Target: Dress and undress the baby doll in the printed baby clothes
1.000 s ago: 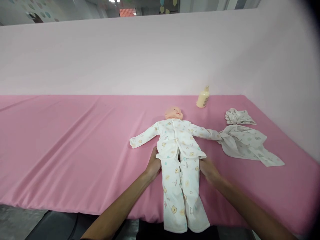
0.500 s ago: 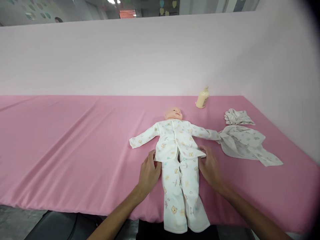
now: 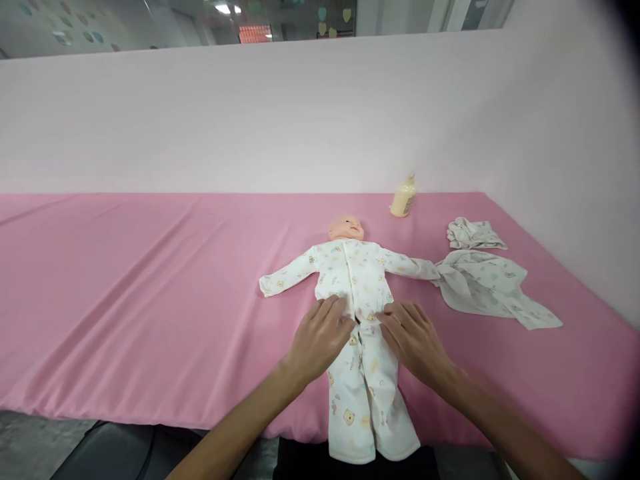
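A baby doll (image 3: 347, 228) lies on its back, head away from me, in a white long-sleeved baby shirt (image 3: 367, 273) and matching trousers (image 3: 347, 417) with small bear prints. My left hand (image 3: 323, 337) is at the left side of the shirt's hem, its bent fingers closed on the cloth. At the right side of the hem, my right hand (image 3: 413, 337) has its fingers curled onto the fabric in the same way. Both sets of fingertips are partly hidden. The sleeves spread out to either side, and the trouser legs reach over the table's front edge.
Pink cloth (image 3: 150, 300) covers the table. A pale yellow pump bottle (image 3: 403, 198) stands behind the doll. To the right lie a crumpled white cloth (image 3: 475, 235) and a printed cloth (image 3: 493, 283) touching the right sleeve. A white wall (image 3: 250, 120) rises behind.
Both hands have moved inward from the sides of the waist onto the front of the shirt's hem. The shirt's lower corners, spread outward before, are now drawn in under the hands.
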Demonstrator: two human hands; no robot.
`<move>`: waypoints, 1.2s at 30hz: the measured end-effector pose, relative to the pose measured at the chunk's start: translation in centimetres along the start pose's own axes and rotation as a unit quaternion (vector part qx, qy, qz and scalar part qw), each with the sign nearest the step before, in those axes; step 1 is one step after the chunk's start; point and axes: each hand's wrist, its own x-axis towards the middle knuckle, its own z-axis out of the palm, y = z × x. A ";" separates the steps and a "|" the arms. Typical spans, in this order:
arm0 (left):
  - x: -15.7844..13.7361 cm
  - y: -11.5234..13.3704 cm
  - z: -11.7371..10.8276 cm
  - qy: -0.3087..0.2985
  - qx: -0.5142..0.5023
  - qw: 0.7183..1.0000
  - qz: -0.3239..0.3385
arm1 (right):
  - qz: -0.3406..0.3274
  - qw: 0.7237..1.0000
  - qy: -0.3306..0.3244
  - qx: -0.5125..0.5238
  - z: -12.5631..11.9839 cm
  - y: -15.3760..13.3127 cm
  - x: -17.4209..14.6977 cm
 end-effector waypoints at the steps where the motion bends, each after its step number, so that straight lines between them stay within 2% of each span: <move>1: 0.0 -0.2 -0.2 -0.023 -0.003 1.000 0.018 | 0.009 1.000 -0.015 0.000 -0.1 -0.1 -0.4; 5: 0.2 -0.7 -0.6 -0.095 -0.041 0.992 0.079 | 0.029 0.998 -0.053 0.031 -0.3 -0.3 -1.2; 8: 0.8 -1.1 -0.9 -0.103 -0.103 0.985 0.087 | 0.018 0.993 -0.074 0.086 -0.5 0.1 -0.3; 10: 1.3 -1.6 -0.9 -0.065 -0.144 0.987 0.039 | 0.043 0.993 -0.047 0.102 -0.4 0.9 1.0; 12: 1.9 -2.2 -0.4 -0.034 -0.146 0.987 -0.059 | 0.094 0.990 -0.021 0.099 0.2 1.9 2.6; 14: 2.5 -2.7 0.7 -0.053 -0.128 0.979 -0.150 | 0.135 0.985 -0.039 0.101 1.4 2.8 3.9; 15: 2.6 -2.7 1.4 -0.079 -0.128 0.973 -0.175 | 0.145 0.982 -0.058 0.105 2.3 3.1 4.4; 17: 2.6 -2.6 3.0 -0.131 -0.149 0.961 -0.195 | 0.153 0.977 -0.093 0.116 4.2 3.3 4.7; 19: 2.3 -2.3 4.5 -0.154 -0.175 0.950 -0.208 | 0.159 0.974 -0.100 0.124 5.9 3.1 4.5; 23: 1.5 -2.3 6.0 -0.152 -0.226 0.938 -0.212 | 0.158 0.977 -0.063 0.129 7.8 2.4 3.8; 30: 1.4 -4.7 6.3 -0.131 -0.346 0.901 -0.228 | 0.186 0.973 -0.001 0.137 8.8 1.4 5.1; 33: 1.3 -4.7 5.9 -0.118 -0.383 0.877 -0.265 | 0.240 0.952 -0.004 0.188 8.3 1.1 5.5; 36: 0.7 -4.4 5.8 -0.053 -0.403 0.841 -0.358 | 0.345 0.904 0.013 0.250 7.5 1.4 5.2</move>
